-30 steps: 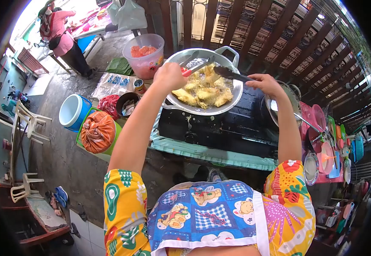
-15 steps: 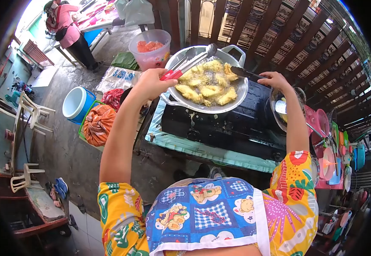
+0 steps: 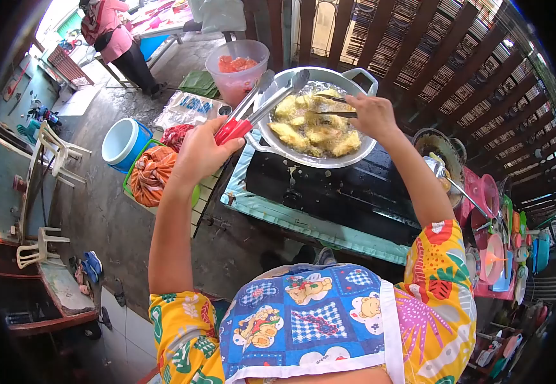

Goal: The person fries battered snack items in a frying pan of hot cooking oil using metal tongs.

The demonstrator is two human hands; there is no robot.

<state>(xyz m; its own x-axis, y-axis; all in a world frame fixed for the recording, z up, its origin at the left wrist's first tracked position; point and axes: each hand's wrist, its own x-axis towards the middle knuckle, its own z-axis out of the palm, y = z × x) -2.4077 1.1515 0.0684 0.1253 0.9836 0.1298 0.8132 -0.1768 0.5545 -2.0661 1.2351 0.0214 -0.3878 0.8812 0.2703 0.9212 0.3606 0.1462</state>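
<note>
My left hand (image 3: 202,152) is closed around the red handles of metal tongs (image 3: 250,115), whose two arms are spread apart beside the left rim of the frying pan (image 3: 301,159). Several yellow battered fritters (image 3: 319,133) lie in bubbling oil inside this two-handled pan. Over the pan's right side, my right hand (image 3: 373,119) grips a pair of black tongs (image 3: 337,114). Their two dark arms point left across the fritters, with the tips among the food.
The pan sits on a black stove (image 3: 329,192) with a teal cover along its edge. At the right stands a metal bowl (image 3: 441,150) with a ladle. A plastic tub (image 3: 236,83) with orange-red contents is behind left, near a blue bucket (image 3: 124,144). A person (image 3: 121,48) stands far left.
My left hand has drawn the red-handled tongs back to the pan's left edge, and their arms have spread. My right hand has moved left, bringing the black tongs over the fritters.
</note>
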